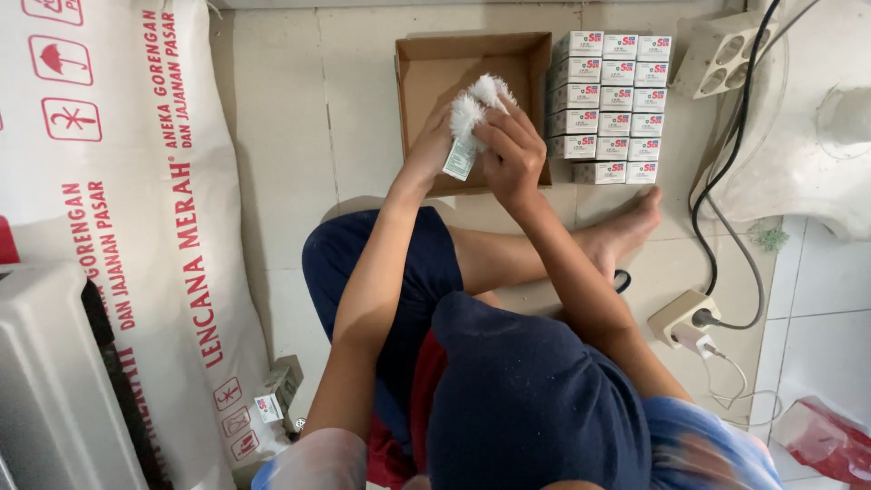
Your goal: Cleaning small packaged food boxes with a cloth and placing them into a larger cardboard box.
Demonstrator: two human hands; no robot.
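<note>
- Person sitting cross-legged on the pale tiled floor [272,136].
- Right hand [513,154] and left hand [434,145] are each clamping their grip on the small white fluffy packet [470,127], above the open brown cardboard tray [435,63].
- Step judged: handling one packet; placing calls for steady lowering.
- Stacked small white cartons [610,107] are standing beside the tray.

A large white sack [136,181] lies left; a power strip [682,316] sits right.
</note>
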